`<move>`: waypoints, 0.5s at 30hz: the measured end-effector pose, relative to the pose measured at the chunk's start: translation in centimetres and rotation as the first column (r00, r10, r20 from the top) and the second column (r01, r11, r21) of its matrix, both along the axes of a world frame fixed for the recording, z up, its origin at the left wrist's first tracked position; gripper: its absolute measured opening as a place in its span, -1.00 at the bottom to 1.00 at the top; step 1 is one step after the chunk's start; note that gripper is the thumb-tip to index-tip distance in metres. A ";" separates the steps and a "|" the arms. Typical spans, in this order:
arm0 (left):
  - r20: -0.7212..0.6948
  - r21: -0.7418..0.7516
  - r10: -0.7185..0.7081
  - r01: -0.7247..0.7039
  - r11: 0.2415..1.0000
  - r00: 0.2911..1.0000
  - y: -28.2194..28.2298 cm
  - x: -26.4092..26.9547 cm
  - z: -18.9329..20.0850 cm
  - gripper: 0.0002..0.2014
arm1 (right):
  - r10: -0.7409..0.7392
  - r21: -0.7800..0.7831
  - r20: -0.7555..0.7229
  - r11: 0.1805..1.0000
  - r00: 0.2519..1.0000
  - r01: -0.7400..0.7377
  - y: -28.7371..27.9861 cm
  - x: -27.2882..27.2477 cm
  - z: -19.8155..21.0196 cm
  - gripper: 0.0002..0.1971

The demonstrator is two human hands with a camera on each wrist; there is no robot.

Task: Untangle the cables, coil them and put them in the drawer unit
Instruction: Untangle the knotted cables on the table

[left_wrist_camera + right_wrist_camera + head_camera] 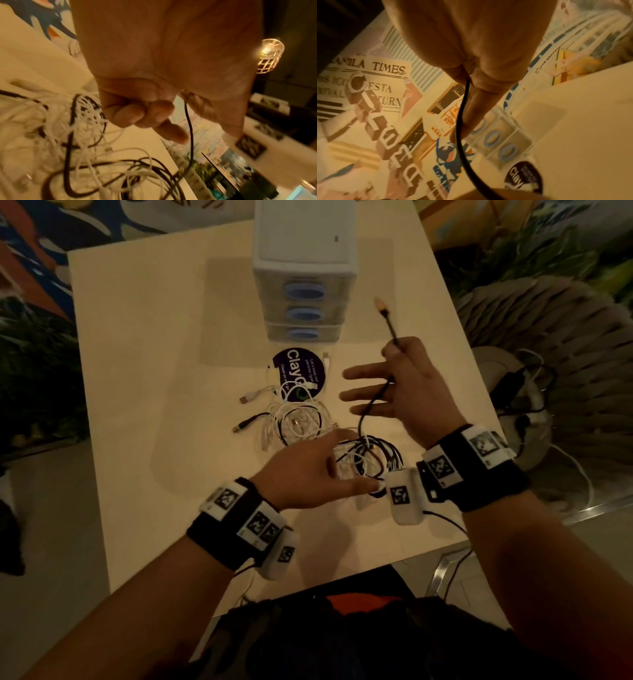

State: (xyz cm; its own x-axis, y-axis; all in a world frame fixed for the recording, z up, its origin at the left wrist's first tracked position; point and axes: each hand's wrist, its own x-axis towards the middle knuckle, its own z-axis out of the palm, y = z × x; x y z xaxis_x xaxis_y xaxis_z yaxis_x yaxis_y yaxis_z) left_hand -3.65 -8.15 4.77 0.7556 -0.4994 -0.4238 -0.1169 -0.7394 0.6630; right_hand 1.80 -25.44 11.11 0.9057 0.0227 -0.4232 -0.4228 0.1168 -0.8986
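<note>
A black cable (363, 419) rises from a black-and-white tangle (373, 457) near the table's front edge. My right hand (394, 354) pinches it between thumb and forefinger, its other fingers spread straight, and the yellowish plug (380, 304) sticks up past them. In the right wrist view the cable (460, 121) hangs from that pinch. My left hand (342, 463) lies over the tangle. In the left wrist view its fingers (154, 115) are curled, with a thin black cable (190, 135) running out between them and the thumb. The drawer unit (305, 292) stands at the back, all drawers closed.
A second pile of white cables (298, 419) lies mid-table, partly over a round dark sticker (298, 371). The pale table (144, 344) is bare to the left. Off its right edge are a ribbed paper stool (555, 344) and floor cables (520, 392).
</note>
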 end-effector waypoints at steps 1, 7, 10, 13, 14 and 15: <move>0.016 0.025 -0.033 0.033 0.999 0.999 -0.8 -0.3 -0.5 -0.22 | 0.043 0.024 0.012 0.999 0.999 -0.043 0.8 -0.3 0.3 -0.87; -0.073 -0.178 0.061 -0.073 0.981 0.995 -1.5 -1.2 -1.0 -0.70 | 0.219 0.048 0.031 0.974 0.975 -0.221 2.8 -2.0 -0.1 -0.88; -0.134 -0.241 0.179 -0.207 0.948 0.975 0.1 -1.1 -0.4 -0.73 | 0.273 -0.102 0.024 0.958 0.962 -0.270 1.6 -2.9 -1.8 -0.81; -0.218 -0.364 0.359 -0.417 0.833 0.907 1.7 -1.1 0.0 -0.76 | 0.425 -0.386 0.019 0.838 0.905 -0.385 0.1 -4.3 -4.1 -0.70; -0.254 -0.409 0.402 -0.474 0.780 0.880 2.2 -1.0 0.1 -0.75 | 0.504 -0.453 -0.015 0.767 0.864 -0.455 -0.3 -4.9 -4.7 -0.69; -0.287 -0.453 0.426 -0.514 0.729 0.858 2.7 -0.8 0.2 -0.74 | 0.581 -0.487 -0.050 0.696 0.812 -0.528 -0.4 -5.5 -5.3 -0.68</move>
State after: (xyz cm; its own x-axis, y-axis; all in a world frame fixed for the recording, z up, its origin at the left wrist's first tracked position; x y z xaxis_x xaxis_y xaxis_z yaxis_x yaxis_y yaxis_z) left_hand -4.49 -5.50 4.95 0.8977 -0.2690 -0.3489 0.2908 -0.2333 0.9279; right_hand -3.72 -25.86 5.77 0.8287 0.3635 -0.4255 -0.1821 -0.5439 -0.8192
